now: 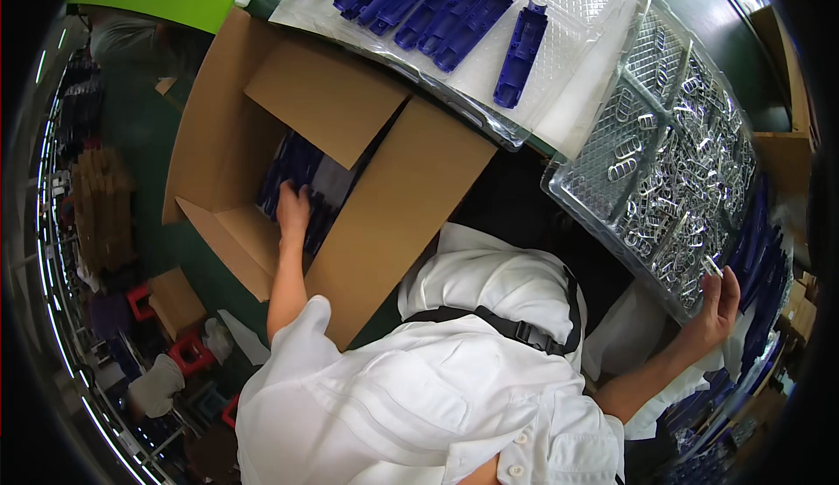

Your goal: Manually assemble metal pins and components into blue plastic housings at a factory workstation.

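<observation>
My left hand [293, 208] reaches down into an open cardboard box [384, 214] on the floor. Its fingers rest on dark blue plastic parts [293, 163] stacked inside; whether they grip one is hidden. My right hand [718, 306] lies on the near edge of a clear plastic tray [612, 127] filled with several small silver metal clips [690, 197], fingers spread against the rim. A white garment with a black strap covers my torso between the arms.
Another clear tray [568, 13] at the top holds several long blue plastic parts [520, 52]. More blue parts [765, 266] are stacked right of the clip tray. Small boxes and red stools [192, 349] stand on the floor at the left.
</observation>
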`<state>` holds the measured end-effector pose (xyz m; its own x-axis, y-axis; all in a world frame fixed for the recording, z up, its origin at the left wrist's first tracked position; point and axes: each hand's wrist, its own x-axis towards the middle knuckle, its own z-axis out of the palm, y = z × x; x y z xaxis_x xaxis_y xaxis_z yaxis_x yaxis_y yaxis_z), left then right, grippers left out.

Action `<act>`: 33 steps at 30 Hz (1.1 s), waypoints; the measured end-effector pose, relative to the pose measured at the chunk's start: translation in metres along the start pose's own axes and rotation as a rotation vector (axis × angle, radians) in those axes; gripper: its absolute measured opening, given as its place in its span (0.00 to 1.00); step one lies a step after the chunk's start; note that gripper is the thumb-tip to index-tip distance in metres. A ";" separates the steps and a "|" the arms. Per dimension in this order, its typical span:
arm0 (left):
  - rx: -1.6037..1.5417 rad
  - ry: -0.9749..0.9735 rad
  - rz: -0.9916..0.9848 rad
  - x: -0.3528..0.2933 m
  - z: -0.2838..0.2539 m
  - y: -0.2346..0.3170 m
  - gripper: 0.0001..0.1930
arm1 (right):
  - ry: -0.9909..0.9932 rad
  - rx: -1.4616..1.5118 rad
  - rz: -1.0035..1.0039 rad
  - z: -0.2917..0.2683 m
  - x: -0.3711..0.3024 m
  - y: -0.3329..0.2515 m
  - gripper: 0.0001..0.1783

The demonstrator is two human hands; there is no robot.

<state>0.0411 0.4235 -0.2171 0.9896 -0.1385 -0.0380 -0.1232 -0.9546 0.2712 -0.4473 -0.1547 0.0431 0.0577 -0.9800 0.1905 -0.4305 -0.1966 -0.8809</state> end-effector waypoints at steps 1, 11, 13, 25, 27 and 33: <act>-0.111 0.042 -0.052 -0.003 -0.021 -0.006 0.23 | -0.029 0.051 0.006 0.001 -0.004 0.007 0.15; -1.632 -0.796 -0.033 -0.122 -0.159 0.312 0.26 | -0.423 0.489 0.134 0.053 -0.034 -0.054 0.09; -1.553 -1.246 0.105 -0.145 -0.136 0.369 0.27 | -0.437 0.512 0.110 0.048 -0.041 -0.066 0.08; -1.144 -1.693 0.482 -0.208 -0.114 0.481 0.24 | -0.313 -0.017 -0.429 0.031 -0.060 -0.077 0.08; -1.130 -1.684 0.465 -0.210 -0.115 0.484 0.25 | -0.326 -0.003 -0.298 0.033 -0.065 -0.079 0.06; -1.113 -1.617 0.527 -0.210 -0.107 0.480 0.24 | -0.389 -0.116 -0.315 0.036 -0.066 -0.073 0.08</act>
<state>-0.2181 0.0226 0.0244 -0.1552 -0.9549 -0.2530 0.3937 -0.2947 0.8707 -0.3869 -0.0772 0.0789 0.5222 -0.8171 0.2442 -0.4342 -0.5012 -0.7486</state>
